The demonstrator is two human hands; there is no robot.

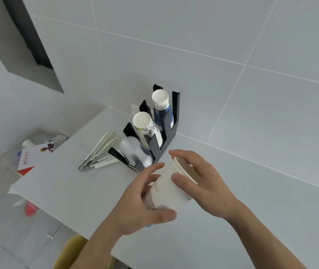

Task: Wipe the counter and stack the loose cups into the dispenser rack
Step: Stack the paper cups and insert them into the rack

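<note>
Two hands share one load here: the left hand [145,202] wraps its fingers and thumb round the lower part of a nested pair of white paper cups [171,188], and the right hand [199,175] pinches the rim end, thumb on the near wall and fingers curled over the mouth. The cups hang tilted above the white counter [61,183], just in front of the black dispenser rack [166,133], mouth turned up and away toward the wall. In the rack, the top slot carries a blue-printed cup stack [162,107], the middle one a white cup stack with a green and ink print [148,128], and the lowest slot a stack of clear plastic cups [137,152]. The main risk I see is crushing: thin paper walls buckle easily, and the right thumb pressing near the rim could oval the mouth, so the cups would jam rather than seat in a stack. A second risk is misalignment; pushed in at an angle, the base may catch a stack's rim and shove the light rack backward or tip it, spilling the stacks. The inner cup could also slide out of the outer one if the right hand lets go while the mouth points downhill. Choosing the wrong slot matters too, since the plastic stack probably will not accept paper cups. Beside the rack lies a fan of white stir sticks or similar strips [102,150], which a careless sweep of the left forearm might scatter.
</note>
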